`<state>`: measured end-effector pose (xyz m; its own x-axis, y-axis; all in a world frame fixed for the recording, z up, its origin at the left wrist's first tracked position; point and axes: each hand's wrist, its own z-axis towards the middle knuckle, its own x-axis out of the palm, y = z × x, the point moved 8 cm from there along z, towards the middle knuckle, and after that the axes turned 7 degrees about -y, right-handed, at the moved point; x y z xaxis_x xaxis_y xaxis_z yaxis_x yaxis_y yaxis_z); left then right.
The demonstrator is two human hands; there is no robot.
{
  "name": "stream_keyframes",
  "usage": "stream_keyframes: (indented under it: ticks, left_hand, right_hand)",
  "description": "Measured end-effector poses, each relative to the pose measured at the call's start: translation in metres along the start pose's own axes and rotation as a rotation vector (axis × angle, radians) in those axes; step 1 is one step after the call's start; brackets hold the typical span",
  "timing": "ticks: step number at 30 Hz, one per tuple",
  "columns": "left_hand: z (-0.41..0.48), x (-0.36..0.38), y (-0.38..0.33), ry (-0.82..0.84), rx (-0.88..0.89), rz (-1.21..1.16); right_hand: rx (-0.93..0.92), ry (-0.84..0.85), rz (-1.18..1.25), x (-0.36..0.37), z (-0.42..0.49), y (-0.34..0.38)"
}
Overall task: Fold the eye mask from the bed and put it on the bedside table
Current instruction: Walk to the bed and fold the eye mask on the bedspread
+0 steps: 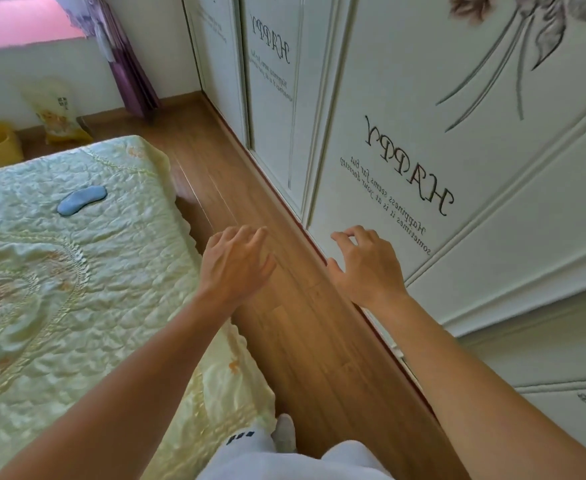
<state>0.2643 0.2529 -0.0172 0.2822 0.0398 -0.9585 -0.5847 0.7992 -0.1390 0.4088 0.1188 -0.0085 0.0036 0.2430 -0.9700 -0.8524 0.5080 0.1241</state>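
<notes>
Blue eye mask flat and unfolded on the quilted bed, near its far corner; well apart from both hands. Left hand and right hand over the wooden floor, fingers loosely spread, grip released, holding nothing; white wardrobe alongside.

Open floor strip between bed edge and wardrobe doors, bedspread bare around eye mask

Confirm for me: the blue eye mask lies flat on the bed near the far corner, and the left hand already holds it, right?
Not quite. The head view shows the blue eye mask lying flat on the bed near the far corner, but the left hand is empty and well short of it, over the bed's edge.
</notes>
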Motion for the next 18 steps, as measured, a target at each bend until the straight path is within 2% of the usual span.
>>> stream_keyframes:
  ticks: [9,18]
  left_hand:
    - [0.104,0.031,0.071,-0.025,-0.172,0.046]
    - [0.237,0.068,0.135,-0.05,-0.406,0.104]
  right_hand:
    - [-0.137,0.044,0.053,0.052,0.151,0.008]
    - [-0.334,0.07,0.141,0.105,0.34,0.015]
